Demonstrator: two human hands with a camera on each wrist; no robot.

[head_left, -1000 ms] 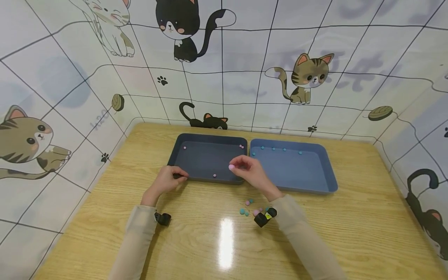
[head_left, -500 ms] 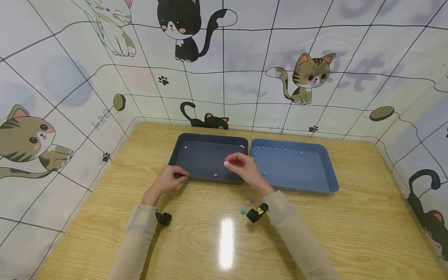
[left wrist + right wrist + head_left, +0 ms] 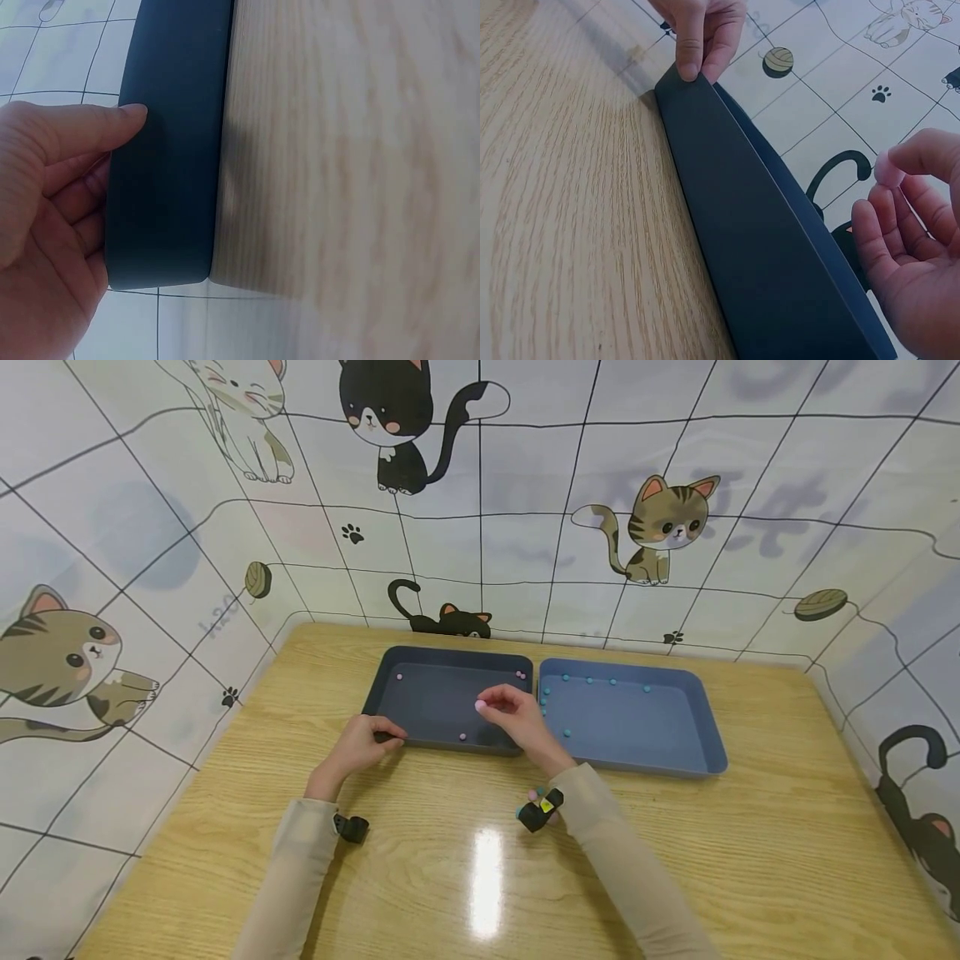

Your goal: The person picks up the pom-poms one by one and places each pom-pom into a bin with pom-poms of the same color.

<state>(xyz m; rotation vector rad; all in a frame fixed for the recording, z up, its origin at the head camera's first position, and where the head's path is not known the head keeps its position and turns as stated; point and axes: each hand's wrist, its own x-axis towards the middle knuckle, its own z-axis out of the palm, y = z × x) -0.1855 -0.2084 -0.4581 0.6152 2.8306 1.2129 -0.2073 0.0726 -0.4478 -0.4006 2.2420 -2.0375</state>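
Tray [image 3: 169, 187]: dark, smooth side running down from the top of the view
Left hand [image 3: 45, 247]: at left, gripping the tray's edge
Table [image 3: 352, 150]: pale, grained wood, right
Wall [image 3: 67, 64]: whitish, crossed by dark lines

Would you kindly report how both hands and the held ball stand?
Right hand: pinching pink ball over dark tray. Left hand: gripping tray's near wall. Nothing visible between ball and tray.

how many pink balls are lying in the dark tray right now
4 visible in the dark tray: one ball near the far left corner, two balls at the far right corner, a fourth along the near side. The right hand, holding another, may hide more.
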